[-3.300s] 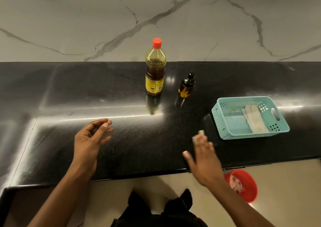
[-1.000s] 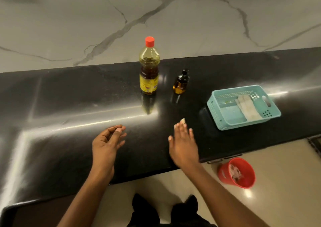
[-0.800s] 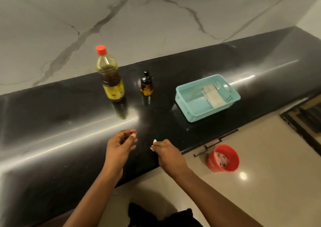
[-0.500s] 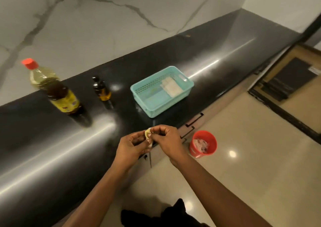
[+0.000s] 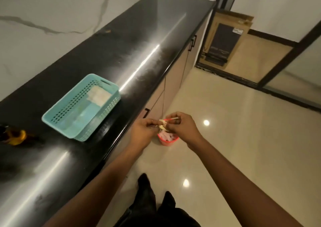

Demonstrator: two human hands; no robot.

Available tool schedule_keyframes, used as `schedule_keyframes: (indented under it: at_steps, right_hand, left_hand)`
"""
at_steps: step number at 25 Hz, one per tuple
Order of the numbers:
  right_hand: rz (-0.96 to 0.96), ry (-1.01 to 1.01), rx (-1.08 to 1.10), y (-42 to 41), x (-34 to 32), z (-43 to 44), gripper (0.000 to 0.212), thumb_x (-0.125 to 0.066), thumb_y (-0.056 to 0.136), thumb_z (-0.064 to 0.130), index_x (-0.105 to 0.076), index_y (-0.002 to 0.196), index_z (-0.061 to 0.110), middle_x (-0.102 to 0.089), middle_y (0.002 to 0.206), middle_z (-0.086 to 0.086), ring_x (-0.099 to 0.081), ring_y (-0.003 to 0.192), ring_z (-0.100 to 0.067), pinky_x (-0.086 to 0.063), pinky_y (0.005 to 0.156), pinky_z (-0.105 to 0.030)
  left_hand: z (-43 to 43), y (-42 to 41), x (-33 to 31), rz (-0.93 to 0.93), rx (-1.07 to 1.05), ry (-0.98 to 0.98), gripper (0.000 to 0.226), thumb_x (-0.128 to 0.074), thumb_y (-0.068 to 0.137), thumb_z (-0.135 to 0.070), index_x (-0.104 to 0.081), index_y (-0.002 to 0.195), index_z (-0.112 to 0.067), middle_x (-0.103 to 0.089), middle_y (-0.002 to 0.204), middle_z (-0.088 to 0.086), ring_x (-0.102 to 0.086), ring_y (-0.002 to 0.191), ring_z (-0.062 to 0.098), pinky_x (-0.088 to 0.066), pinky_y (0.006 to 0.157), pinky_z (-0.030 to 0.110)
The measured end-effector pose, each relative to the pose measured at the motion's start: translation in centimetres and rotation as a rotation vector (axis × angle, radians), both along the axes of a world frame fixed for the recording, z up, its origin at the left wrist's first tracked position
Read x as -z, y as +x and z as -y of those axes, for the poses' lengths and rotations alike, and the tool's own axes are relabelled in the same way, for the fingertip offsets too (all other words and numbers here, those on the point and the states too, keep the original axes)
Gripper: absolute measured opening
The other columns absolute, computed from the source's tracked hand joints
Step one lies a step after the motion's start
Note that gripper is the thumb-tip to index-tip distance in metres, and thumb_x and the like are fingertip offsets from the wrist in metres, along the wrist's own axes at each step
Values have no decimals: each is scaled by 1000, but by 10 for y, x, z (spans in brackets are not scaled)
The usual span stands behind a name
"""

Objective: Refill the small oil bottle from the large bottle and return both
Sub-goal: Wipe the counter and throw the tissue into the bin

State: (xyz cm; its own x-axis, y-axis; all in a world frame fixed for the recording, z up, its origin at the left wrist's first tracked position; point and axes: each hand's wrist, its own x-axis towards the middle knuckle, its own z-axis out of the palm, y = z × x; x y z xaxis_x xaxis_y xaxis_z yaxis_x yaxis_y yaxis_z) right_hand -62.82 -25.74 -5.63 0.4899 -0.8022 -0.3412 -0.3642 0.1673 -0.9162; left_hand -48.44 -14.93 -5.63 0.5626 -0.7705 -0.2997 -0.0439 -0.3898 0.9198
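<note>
The small amber oil bottle (image 5: 14, 136) shows only at the far left edge, standing on the black counter (image 5: 121, 56). The large bottle is out of view. My left hand (image 5: 144, 131) and my right hand (image 5: 182, 126) meet past the counter's front edge, above the floor. Both pinch a small crumpled pale scrap (image 5: 162, 124) between their fingertips. Directly below them stands a red bucket (image 5: 167, 139), partly hidden by the hands.
A teal perforated basket (image 5: 57, 119) with a folded white cloth (image 5: 99, 95) sits on the counter near its front edge. Cabinet doors run under the counter. Glossy cream floor spreads to the right, with a dark-framed glass door and a cardboard box (image 5: 225, 40) beyond.
My view has swung right, so the large bottle has left the frame. Both hands moved off the counter, came together on the pale scrap and now hold it over the red bucket.
</note>
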Motion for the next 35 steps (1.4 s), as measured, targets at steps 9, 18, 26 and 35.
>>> schedule_keyframes:
  at_steps: [9,18,26,35]
  right_hand:
    - [-245,-36,55,6,67,124,23,-83,81,2,-84,86,24,-81,89,0,-80,85,-22,-67,84,-46]
    - [-348,105,168,40,161,185,22,-74,82,-2,-84,93,15,-80,85,-2,-77,80,-19,-67,81,-44]
    - [-414,210,1,51,187,221,53,-48,97,0,-61,148,8,-61,152,-10,-55,143,-27,-43,121,-42]
    - [-221,188,231,25,152,197,28,-59,93,8,-80,101,25,-80,104,4,-77,98,-19,-62,96,-51]
  left_hand:
    - [147,24,79,-181,85,122,22,-82,85,6,-79,93,-14,-82,94,10,-81,98,31,-67,89,45]
    - [218,40,157,-195,-64,255,36,-77,84,13,-74,90,-22,-80,98,5,-78,100,28,-65,86,38]
    - [251,51,177,-290,-13,268,45,-51,102,9,-68,121,-28,-63,142,3,-62,128,22,-54,90,25]
    - [208,42,121,-322,-98,164,19,-65,104,-10,-78,110,-22,-81,116,10,-77,112,32,-61,103,54]
